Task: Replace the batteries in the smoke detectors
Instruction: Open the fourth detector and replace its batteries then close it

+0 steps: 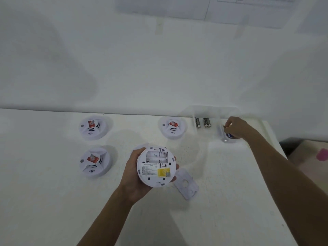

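White tabletop: left hand grasps a round white plastic smoke detector, battery bay empty, near centre; right hand pinches a small battery far right.

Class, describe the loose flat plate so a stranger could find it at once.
Start at the white table, then find the left hand holding an upturned detector. Just right of it lies the plate: flat, rectangular, with a round hole, unlike the domed detectors.
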`<state>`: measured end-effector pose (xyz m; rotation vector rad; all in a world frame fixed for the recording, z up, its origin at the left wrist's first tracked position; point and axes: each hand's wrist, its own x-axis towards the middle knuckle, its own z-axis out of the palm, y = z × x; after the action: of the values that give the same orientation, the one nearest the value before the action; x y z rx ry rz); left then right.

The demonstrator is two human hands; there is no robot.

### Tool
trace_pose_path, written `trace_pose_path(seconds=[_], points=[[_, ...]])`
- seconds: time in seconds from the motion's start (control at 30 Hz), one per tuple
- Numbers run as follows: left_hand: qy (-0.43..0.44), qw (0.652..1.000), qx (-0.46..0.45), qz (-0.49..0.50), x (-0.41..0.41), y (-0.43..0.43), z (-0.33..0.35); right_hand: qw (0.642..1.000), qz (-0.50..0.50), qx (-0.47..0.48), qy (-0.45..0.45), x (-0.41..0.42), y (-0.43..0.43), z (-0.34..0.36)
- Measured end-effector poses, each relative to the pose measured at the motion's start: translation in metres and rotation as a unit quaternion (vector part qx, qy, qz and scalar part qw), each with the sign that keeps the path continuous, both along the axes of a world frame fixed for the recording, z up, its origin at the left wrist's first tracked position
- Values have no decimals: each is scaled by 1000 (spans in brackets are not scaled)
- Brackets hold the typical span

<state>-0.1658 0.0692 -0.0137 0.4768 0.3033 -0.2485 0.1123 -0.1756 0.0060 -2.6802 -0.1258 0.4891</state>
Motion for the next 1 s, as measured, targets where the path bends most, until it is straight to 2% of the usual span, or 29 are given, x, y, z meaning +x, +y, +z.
trace_pose_path(seconds=[0.3, 0.4, 0.47, 0.53, 0.73, 0.9, 1.0], points=[[-13, 1000, 9, -2, 3, 2, 0, 994, 32, -99, -17, 11, 4, 2], [-4, 1000, -4, -1, 4, 2, -3, 986, 41, -71, -143, 17, 11, 0], [-4, 1000, -10, -1, 3, 3, -4, 969, 91, -38, -227, 18, 22, -3], [-17, 1000, -11, -2, 3, 4, -5, 952, 157, -32, -262, 18, 37, -7], [-61, 998, -10, -3, 3, 8, -6, 924, 279, -186, -184, 19, 68, -33], [-30, 999, -15, 9, 2, 12, -8, 898, 306, -272, -161, 19, 73, -45], [-36, 999, -11, 9, 2, 14, -10, 892, 303, -290, -171, 21, 74, -51]])
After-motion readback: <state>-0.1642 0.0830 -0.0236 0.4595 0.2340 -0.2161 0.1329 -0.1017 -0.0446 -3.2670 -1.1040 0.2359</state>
